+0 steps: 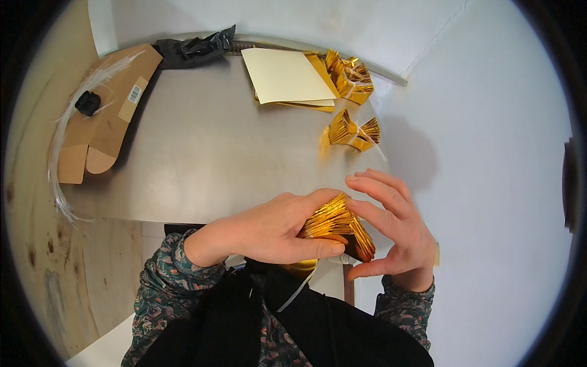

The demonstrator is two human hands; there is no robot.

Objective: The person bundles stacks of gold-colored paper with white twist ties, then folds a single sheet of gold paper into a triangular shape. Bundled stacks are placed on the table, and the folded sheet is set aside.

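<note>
My left hand (275, 229) grips a bundle of gold foil sheets (333, 221) in front of my body, thumb along its near edge. The thin sheets fan out at the top. Beside it, my right hand (394, 226) has its fingers spread apart, with one fingertip at or very close to the bundle's right edge. A narrow white strip (298, 287) hangs below the bundle; where its upper end goes is hidden. On the metal table (202, 153) lie two similar gold bundles, a nearer one (354, 130) and a farther one (350, 77), each bound with a white tie.
Cream and gold sheets (288, 75) are stacked at the table's back. At far left, a brown cardboard box (113, 113) carries loose white strips (56, 150) and a small black object (88, 103). Crumpled black plastic (195, 49) lies behind. A white wall (489, 153) stands on the right.
</note>
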